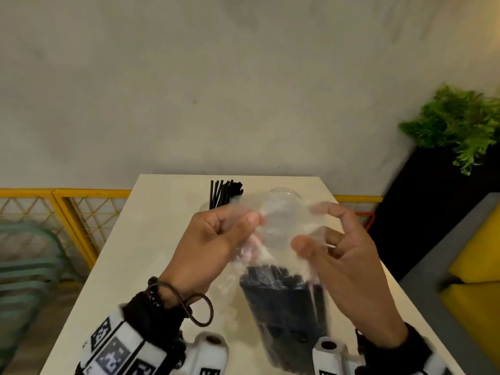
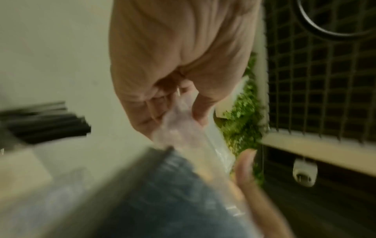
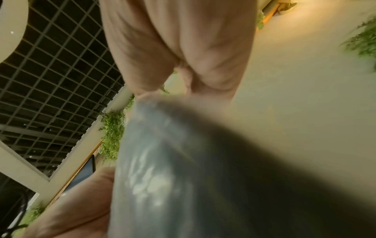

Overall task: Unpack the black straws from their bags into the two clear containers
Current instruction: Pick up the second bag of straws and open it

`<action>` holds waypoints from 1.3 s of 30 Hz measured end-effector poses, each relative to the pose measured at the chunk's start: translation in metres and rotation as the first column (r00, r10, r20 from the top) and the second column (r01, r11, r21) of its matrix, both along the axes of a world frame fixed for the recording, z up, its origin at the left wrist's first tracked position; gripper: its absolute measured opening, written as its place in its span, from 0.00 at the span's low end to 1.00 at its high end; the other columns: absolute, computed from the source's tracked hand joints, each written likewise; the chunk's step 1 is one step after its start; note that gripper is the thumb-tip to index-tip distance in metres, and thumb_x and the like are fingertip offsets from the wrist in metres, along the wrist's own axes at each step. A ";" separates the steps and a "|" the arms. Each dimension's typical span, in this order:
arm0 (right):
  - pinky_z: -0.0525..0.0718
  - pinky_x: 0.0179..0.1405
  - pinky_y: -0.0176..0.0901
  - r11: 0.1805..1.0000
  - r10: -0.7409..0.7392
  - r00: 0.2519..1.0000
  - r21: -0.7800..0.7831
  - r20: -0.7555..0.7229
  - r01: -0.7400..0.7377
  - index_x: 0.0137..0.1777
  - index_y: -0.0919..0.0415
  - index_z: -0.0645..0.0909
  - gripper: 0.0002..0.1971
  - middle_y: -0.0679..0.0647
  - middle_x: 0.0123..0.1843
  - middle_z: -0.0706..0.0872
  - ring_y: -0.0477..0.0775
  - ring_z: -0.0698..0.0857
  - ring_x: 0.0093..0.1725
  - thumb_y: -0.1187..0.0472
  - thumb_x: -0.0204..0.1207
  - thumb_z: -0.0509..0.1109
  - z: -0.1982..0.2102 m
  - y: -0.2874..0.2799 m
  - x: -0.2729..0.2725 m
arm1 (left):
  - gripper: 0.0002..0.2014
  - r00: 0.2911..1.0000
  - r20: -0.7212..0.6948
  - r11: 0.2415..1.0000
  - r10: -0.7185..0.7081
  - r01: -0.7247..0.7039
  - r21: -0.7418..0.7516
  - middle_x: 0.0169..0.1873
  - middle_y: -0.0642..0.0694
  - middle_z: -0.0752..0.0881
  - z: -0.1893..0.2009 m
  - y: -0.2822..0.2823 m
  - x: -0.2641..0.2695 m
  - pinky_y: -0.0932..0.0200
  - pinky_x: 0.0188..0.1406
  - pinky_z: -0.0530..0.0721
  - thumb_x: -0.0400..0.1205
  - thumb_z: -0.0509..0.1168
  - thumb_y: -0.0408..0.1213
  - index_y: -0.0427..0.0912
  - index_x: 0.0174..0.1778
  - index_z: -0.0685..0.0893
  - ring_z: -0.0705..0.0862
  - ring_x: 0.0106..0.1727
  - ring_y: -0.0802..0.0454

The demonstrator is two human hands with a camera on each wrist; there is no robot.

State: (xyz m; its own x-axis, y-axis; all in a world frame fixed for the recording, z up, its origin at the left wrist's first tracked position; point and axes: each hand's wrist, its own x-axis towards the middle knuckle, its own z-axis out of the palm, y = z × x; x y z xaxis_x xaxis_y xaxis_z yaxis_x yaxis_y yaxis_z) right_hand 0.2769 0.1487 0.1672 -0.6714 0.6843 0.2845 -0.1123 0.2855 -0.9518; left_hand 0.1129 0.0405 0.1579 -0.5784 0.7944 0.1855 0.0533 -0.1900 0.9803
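Observation:
A clear plastic bag (image 1: pixel 278 226) packed with black straws (image 1: pixel 284 296) hangs upright above the white table (image 1: pixel 130 266). My left hand (image 1: pixel 216 239) pinches the left side of the bag's top, and my right hand (image 1: pixel 341 247) pinches the right side. The bag (image 2: pixel 189 136) shows between thumb and fingers in the left wrist view; the bag (image 3: pixel 158 161) is a dark blur in the right wrist view. Behind the bag, a clear container (image 1: pixel 205 205) holds loose black straws (image 1: pixel 224 192). A second clear container (image 1: pixel 285 193) stands to its right, seen through the plastic.
A yellow lattice railing (image 1: pixel 62 207) runs behind the table on the left. A black planter (image 1: pixel 422 201) with a green plant (image 1: pixel 460 123) stands at the right, beside a yellow seat (image 1: pixel 476 266). A grey wall rises behind.

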 end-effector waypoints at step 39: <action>0.85 0.29 0.49 0.973 -0.228 0.961 0.062 0.156 0.221 0.36 0.51 0.76 0.12 0.53 0.36 0.83 0.67 0.90 0.36 0.60 0.74 0.78 0.011 0.036 -0.006 | 0.14 0.968 -0.156 0.942 -0.198 0.144 -0.303 0.24 0.47 0.87 0.032 0.031 0.008 0.69 0.21 0.78 0.84 0.67 0.39 0.38 0.34 0.88 0.84 0.23 0.54</action>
State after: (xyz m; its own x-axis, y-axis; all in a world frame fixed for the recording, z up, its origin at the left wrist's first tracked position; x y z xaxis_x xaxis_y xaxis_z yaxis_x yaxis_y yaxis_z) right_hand 0.2714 0.1845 0.1778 -0.5409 0.8123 0.2182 0.1128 0.3272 -0.9382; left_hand 0.1213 0.0711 0.1902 -0.4068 0.9132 0.0238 0.2274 0.0760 0.9708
